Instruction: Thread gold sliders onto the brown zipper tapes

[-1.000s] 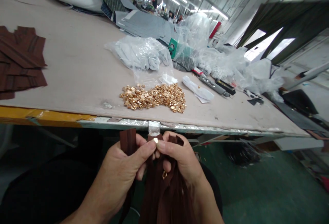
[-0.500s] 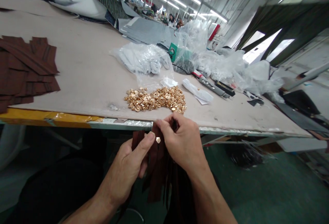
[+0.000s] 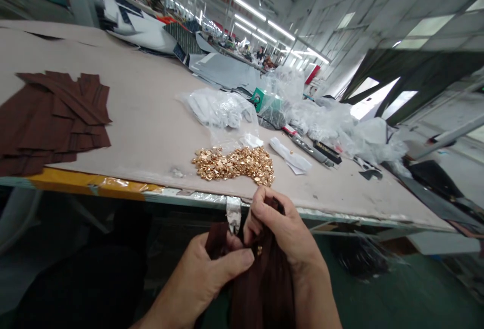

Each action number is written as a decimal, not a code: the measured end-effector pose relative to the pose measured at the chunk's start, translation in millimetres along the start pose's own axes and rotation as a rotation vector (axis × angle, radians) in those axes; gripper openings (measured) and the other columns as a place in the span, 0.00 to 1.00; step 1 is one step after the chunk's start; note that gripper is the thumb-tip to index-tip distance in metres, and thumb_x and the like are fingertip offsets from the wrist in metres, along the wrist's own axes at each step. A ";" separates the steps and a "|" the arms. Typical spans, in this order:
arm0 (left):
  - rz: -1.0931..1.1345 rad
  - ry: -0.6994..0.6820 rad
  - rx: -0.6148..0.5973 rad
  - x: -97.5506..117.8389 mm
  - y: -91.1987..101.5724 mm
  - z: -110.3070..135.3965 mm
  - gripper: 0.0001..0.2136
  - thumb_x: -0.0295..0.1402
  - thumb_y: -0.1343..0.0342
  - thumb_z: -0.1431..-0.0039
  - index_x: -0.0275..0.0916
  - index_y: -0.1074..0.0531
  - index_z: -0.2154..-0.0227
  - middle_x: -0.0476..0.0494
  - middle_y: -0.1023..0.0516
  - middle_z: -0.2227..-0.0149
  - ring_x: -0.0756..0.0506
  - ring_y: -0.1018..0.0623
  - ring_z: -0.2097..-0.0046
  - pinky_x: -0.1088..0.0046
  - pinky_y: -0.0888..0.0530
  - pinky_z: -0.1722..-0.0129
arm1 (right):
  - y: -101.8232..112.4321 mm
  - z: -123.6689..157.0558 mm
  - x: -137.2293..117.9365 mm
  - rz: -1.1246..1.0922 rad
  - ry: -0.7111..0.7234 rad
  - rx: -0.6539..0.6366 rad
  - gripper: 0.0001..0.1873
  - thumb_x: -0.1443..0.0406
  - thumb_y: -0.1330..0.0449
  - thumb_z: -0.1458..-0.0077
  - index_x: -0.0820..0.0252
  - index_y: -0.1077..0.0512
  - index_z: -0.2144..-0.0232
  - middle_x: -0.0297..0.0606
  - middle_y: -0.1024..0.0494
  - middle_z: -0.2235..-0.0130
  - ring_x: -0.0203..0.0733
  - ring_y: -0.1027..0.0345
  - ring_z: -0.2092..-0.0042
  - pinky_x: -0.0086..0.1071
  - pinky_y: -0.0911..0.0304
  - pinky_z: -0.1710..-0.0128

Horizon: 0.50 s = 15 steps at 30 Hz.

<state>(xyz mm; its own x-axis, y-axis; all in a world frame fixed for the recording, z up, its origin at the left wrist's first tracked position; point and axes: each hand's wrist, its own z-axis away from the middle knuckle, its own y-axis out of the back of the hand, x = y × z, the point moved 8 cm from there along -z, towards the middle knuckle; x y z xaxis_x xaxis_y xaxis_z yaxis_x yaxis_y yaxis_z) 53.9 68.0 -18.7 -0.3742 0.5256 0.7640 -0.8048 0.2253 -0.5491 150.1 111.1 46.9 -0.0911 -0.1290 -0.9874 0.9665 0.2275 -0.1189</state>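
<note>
My left hand (image 3: 217, 268) is closed on a brown zipper tape (image 3: 217, 236), its thumb pressed along the edge. Beside it, my right hand (image 3: 283, 223) has bent fingers pinching the brown strips, which hang down below in a bundle. A small gold zipper slider (image 3: 259, 251) shows on the brown tape between both hands. Just above the left fingertips, a pale holder with a metal tip (image 3: 233, 215) juts from the table edge, close to the tape. On the table beyond lies a heap of gold zipper sliders (image 3: 234, 163). The exact fingertip contact is partly hidden.
Stacked brown strips (image 3: 56, 122) lie at the left on the table (image 3: 143, 117). Behind the gold heap are a clear plastic bag (image 3: 223, 110), a folded white paper (image 3: 291, 155) and a grey cutter-like tool (image 3: 312, 148). Crumpled plastic (image 3: 340, 122) lies at the right.
The view has tilted up, so the table sits lower. My hands have lowered from the table edge, uncovering the pale holder. The gold slider on the tape now sits nearer my right hand.
</note>
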 end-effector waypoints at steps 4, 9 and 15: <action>-0.151 -0.048 0.117 4.0 15.6 2.2 0.18 0.48 0.41 0.47 0.38 0.33 0.79 0.56 0.37 0.81 0.55 0.44 0.81 0.78 0.48 0.83 | 24.6 6.8 -5.9 0.298 -0.067 0.219 0.12 0.58 0.33 0.50 0.58 0.30 0.70 0.23 0.35 0.84 0.30 0.45 0.84 0.23 0.49 0.85; -0.176 0.000 0.170 4.4 20.8 0.7 0.15 0.44 0.40 0.48 0.39 0.34 0.77 0.58 0.39 0.82 0.55 0.45 0.82 0.78 0.50 0.83 | 38.3 -3.5 -46.0 1.136 -0.001 0.494 0.10 0.59 0.40 0.43 0.58 0.22 0.67 0.36 0.20 0.72 0.40 0.28 0.72 0.30 0.37 0.72; -0.192 -0.015 0.133 5.0 22.0 -1.0 0.14 0.44 0.42 0.48 0.39 0.33 0.77 0.57 0.37 0.82 0.55 0.44 0.82 0.78 0.49 0.83 | 34.2 -37.4 -46.3 1.478 -0.052 0.534 0.13 0.59 0.40 0.45 0.63 0.22 0.74 0.52 0.18 0.69 0.53 0.26 0.66 0.37 0.42 0.69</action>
<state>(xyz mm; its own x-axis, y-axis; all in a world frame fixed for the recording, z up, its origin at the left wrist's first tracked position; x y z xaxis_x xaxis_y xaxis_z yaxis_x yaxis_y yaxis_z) 34.7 76.4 -27.4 -0.2146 0.4715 0.8554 -0.9152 0.2088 -0.3447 178.5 160.9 84.7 0.9720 -0.1437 -0.1861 0.1602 -0.1748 0.9715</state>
